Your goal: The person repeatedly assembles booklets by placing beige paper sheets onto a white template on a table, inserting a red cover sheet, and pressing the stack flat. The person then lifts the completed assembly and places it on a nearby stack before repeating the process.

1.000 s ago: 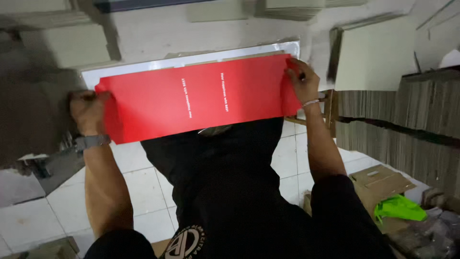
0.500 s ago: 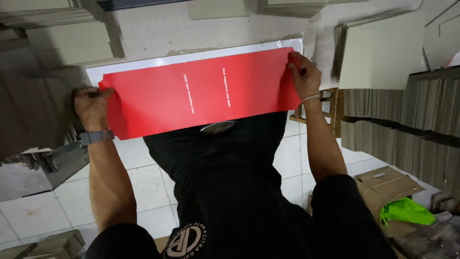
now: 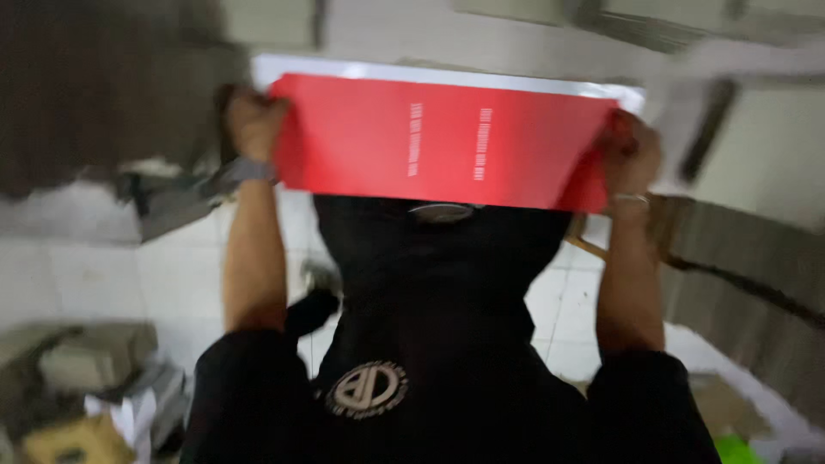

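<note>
The frame was motion-blurred; fine detail could not be confirmed. The left hand (image 3: 253, 120) was closed on the left edge of a red sheet (image 3: 443, 142), fingers curled round the border; the right hand (image 3: 632, 155) was closed likewise on the right edge. The sheet was held flat and stretched between both hands, out in front of the chest, its lower edge above the black shirt (image 3: 438, 344); gripping at opposite ends appeared to keep so wide and limp a sheet from sagging or creasing. Just behind its upper edge lay a white sheet or board (image 3: 344, 67), broader than the red one; whether the two touched could not be told. Stacks of grey board (image 3: 739, 258) stood to the right; a white tiled floor (image 3: 103, 283) lay below.
</note>
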